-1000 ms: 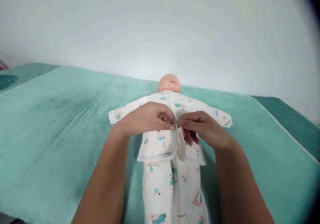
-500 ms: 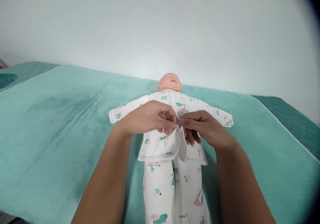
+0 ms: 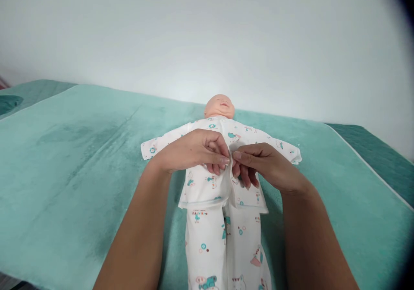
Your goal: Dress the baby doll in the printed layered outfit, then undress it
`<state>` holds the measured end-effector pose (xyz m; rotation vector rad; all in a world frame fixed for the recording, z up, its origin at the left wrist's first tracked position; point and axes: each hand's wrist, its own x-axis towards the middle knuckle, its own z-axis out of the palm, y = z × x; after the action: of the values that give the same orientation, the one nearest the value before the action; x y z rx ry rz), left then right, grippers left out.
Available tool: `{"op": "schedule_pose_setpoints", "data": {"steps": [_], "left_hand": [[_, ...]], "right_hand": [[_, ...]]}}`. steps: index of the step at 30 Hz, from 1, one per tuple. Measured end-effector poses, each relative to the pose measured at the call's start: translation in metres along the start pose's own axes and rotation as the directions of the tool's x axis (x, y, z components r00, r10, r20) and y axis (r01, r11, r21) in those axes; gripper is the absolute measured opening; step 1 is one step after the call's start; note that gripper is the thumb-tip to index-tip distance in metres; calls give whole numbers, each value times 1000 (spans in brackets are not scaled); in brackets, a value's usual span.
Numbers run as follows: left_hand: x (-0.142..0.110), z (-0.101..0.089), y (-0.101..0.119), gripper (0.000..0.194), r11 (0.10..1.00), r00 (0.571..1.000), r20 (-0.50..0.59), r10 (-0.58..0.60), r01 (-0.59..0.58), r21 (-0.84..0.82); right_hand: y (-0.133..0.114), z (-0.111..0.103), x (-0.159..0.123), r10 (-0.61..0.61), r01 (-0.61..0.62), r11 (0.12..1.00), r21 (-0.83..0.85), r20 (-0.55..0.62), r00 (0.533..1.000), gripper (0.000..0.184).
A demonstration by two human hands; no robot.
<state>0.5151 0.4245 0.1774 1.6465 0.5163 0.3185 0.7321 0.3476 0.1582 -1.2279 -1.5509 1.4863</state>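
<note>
A baby doll [image 3: 220,105] lies on its back, its head at the far end. It wears a white printed top [image 3: 203,190] with both sleeves stretched out sideways, and matching printed trousers [image 3: 207,247]. My left hand [image 3: 207,152] pinches the front edge of the top at mid-chest between thumb and fingers. Just beside it, my right hand [image 3: 255,162] is closed on the facing edge of the same top, thumb against forefinger, other fingers curled below. Any fastener between the fingertips is too small to make out. My hands hide the middle of the doll's torso.
A light green towel-like cover [image 3: 80,186] lies under the doll. Darker green cloth [image 3: 375,152] shows beyond its white edging at the right and far left. A white wall [image 3: 194,35] rises behind.
The lower flap of the top's front edge, which was folded outward between my hands, now hangs flatter, with the two edges closer together. My hands have shifted only slightly.
</note>
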Motion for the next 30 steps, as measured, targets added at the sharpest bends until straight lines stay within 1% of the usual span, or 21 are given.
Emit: {"op": "schedule_pose_setpoints", "data": {"steps": [3,7,12,16,20,26,30], "left_hand": [[-1,0,0,14,1000,1000,10,-1,1,-8],[-2,-1,-1,11,1000,1000,24,7,-6,-20],[-1,0,-2,11,1000,1000,20,3,-3,2],[-1,1,-1,10,1000,1000,7,0,0,30],[-2,1,0,9,1000,1000,18,2,-2,17],[-2,1,-1,14,999,999,36,-18,17,45],[-2,3,1,16,994,998,1,-57,56,94]], "right_hand": [[-1,-1,-1,3,-3,1000,-5,11,1000,34],[-2,0,-2,29,-29,999,-34,-4,1000,20],[-3,4,0,70,-71,996,-62,-8,998,15],[-5,7,0,82,-83,993,-81,-18,996,14],[-6,7,0,93,-94,992,-79,-20,996,15],[-5,7,0,100,-99,993,-69,2,995,22],[-5,8,0,102,-101,993,-57,7,995,25]]}}
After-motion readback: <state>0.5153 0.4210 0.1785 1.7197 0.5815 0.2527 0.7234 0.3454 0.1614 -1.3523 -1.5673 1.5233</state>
